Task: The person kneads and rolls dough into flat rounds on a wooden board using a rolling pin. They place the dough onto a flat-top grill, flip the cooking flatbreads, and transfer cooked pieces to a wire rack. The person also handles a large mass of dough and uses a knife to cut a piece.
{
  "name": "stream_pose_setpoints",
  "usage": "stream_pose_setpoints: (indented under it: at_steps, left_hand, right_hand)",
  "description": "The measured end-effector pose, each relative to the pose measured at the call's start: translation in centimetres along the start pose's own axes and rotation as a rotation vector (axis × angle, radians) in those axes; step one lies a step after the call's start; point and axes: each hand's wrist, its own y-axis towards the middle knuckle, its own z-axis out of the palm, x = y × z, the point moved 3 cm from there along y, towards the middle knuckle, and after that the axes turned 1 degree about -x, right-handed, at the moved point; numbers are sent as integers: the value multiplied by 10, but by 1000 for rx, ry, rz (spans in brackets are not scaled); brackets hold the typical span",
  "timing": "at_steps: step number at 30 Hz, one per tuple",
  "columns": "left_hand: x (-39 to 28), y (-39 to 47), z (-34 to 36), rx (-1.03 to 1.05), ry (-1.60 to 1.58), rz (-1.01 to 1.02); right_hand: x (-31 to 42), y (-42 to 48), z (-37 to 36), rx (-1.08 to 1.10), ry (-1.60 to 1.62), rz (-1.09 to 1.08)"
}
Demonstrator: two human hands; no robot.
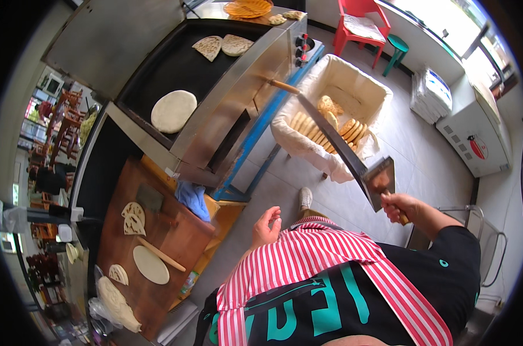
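Observation:
My right hand [399, 208] grips the handle of a metal scraper [380, 179] with a wide flat blade. Just beyond the blade, a long dark metal bar with a wooden handle [286, 86] slants across the cloth-lined basket [287, 137]; I cannot tell whether it touches the scraper. My left hand [266, 227] hangs before the apron, fingers partly curled, holding nothing. Several flatbreads stand in rows in the basket. On the black griddle [157, 69] lie a pale round flatbread [174, 111] and two browned pieces [236, 45].
Left of me, the wooden worktop [179, 242] holds a rolling pin [162, 254], a rolled dough disc [151, 264], a dough mass [116, 302] and cut flatbread. A blue cloth [193, 201] hangs by the oven. A red chair [360, 26] and white chest [477, 134] stand beyond.

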Motion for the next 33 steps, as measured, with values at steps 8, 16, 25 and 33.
stream_pose_setpoints:
  at_steps: [8, 16, 25, 33]
  left_hand:
    - [3, -1, 7, -75, -29, 179]
    - [5, -31, -6, -91, -2, 144]
    - [37, -95, -41, -298, -31, 43]
    - [63, -105, -63, -390, 30, -10]
  right_hand:
    - [-31, -48, 32, -510, -766, -168]
    - [18, -63, 89, -654, -1408, -423]
    - [33, -24, 105, -630, -1430, -561]
    - [18, 120, 122, -288, -1305, -878]
